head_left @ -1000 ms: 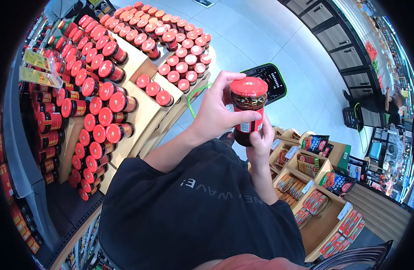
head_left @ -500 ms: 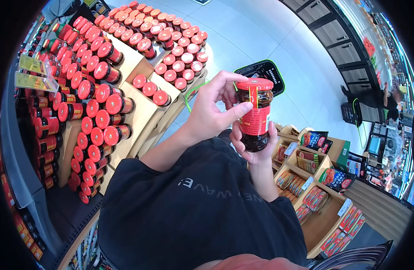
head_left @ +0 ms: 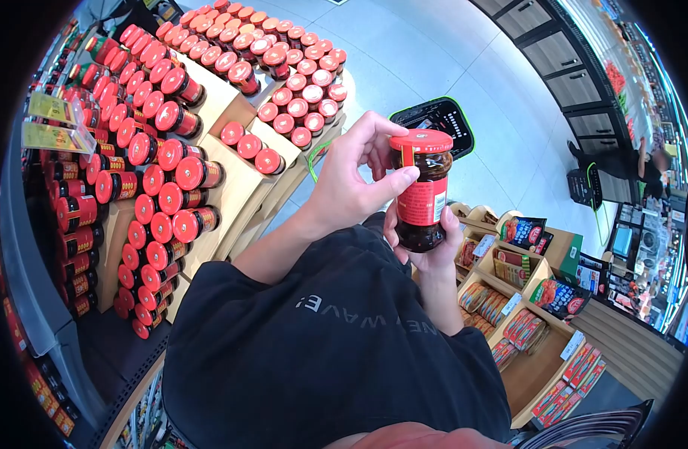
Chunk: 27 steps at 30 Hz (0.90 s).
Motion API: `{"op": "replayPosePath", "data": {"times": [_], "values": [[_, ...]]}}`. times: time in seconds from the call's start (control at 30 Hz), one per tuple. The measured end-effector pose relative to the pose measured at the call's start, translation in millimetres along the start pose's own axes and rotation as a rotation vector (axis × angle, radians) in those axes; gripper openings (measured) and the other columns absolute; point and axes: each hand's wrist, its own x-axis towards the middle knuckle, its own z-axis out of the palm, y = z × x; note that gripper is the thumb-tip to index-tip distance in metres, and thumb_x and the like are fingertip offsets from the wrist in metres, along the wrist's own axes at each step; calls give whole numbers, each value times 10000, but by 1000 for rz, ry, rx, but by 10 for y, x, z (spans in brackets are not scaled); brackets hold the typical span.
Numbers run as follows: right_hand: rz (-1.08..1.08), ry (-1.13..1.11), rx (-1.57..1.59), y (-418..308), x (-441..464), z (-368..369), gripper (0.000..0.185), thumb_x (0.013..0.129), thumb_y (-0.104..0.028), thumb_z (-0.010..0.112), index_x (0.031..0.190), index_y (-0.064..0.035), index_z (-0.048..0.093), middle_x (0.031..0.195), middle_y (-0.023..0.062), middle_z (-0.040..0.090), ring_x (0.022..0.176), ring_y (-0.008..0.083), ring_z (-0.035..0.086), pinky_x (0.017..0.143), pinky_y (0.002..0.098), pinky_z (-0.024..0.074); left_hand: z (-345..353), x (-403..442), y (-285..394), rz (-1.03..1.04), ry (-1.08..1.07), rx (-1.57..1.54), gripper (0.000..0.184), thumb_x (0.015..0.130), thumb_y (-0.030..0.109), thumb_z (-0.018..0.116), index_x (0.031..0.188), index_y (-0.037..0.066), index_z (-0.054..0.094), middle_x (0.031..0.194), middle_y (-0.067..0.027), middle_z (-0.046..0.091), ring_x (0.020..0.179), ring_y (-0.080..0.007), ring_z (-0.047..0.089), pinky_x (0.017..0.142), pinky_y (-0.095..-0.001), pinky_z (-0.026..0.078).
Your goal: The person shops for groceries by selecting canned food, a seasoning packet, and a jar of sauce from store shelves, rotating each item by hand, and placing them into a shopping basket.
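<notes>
Between my two hands is an upright glass jar of dark sauce [head_left: 422,196], with a red lid and a red label. Fine print and a white barcode panel face me, and a yellow-edged strip runs up the left side to the lid. My left hand [head_left: 359,168] grips the upper part, its fingers at the lid's edge and its thumb against the jar below. Around the base, my right hand [head_left: 434,254] is closed from underneath, partly hidden by the glass.
Stacked red-lidded jars [head_left: 194,173] fill the wooden display at left, beside yellow price tags [head_left: 56,137]. Beyond my hands, a black basket with a green rim [head_left: 460,123] stands on the tiled floor. Packets fill a wooden shelf [head_left: 535,374] at lower right. A person [head_left: 650,172] is at far right.
The jar has turned in my hands: its yellow strip has shifted left, and the fine print and barcode panel now face me. Both hands stay on it.
</notes>
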Motion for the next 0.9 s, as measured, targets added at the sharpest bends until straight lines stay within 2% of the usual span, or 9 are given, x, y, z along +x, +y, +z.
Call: {"op": "replayPosePath", "data": {"times": [0.27,0.33,0.43,0.5,0.57,0.67,0.77,0.83,0.9], "values": [[9,18,26,-2,9,50,762,879,-541,529,1273,96,388,922,245,586,699,275,641,389,279,512,9,-17,-17,-7,33,-66,308,858,157,706,1067,16,528,791,-5,610,619,-30,522,547,-190,417],[37,20,40,-11,19,47,792,878,-577,504,1287,88,371,899,226,569,666,251,620,358,259,480,-40,-10,42,-133,4,-325,242,913,98,609,1106,-6,506,934,-57,634,710,-54,541,627,-204,446],[70,35,53,-10,20,51,817,877,-612,480,1299,76,360,873,206,551,622,225,594,327,239,444,17,16,76,-156,62,-347,195,897,84,645,1033,29,515,831,-2,617,659,-17,508,577,-183,399],[77,47,52,1,29,37,813,877,-613,481,1298,73,366,871,206,549,612,222,588,328,239,441,22,6,10,-123,45,-308,204,891,84,653,1028,31,512,825,2,613,652,-14,500,573,-180,392],[57,-42,194,37,38,-16,806,888,-570,483,1316,102,359,925,236,583,695,260,632,386,262,496,23,4,-45,-92,29,-268,213,885,85,662,1023,32,508,819,5,608,644,-11,492,570,-177,384],[55,-19,137,39,28,-28,794,896,-565,483,1300,108,366,919,237,583,703,264,633,389,270,505,14,6,-68,-75,45,-192,242,870,100,686,1014,32,503,810,11,600,635,-4,474,559,-172,372],[39,5,97,43,21,-30,788,897,-565,495,1286,109,373,910,241,582,710,268,634,391,277,512,-13,5,-63,-134,1,-137,241,881,70,647,1066,7,505,933,-59,642,770,-42,570,665,-201,444],[41,6,67,37,18,-54,787,896,-567,502,1283,107,377,909,244,581,713,269,635,390,278,512,6,19,-68,-106,56,-127,251,842,108,710,973,32,510,774,22,592,602,8,443,526,-167,351],[43,6,36,36,15,-43,786,895,-568,509,1280,104,380,908,247,581,716,271,635,390,279,511,-6,29,-64,-108,53,-123,243,838,109,712,957,31,514,755,27,586,592,9,441,516,-169,347]]}}
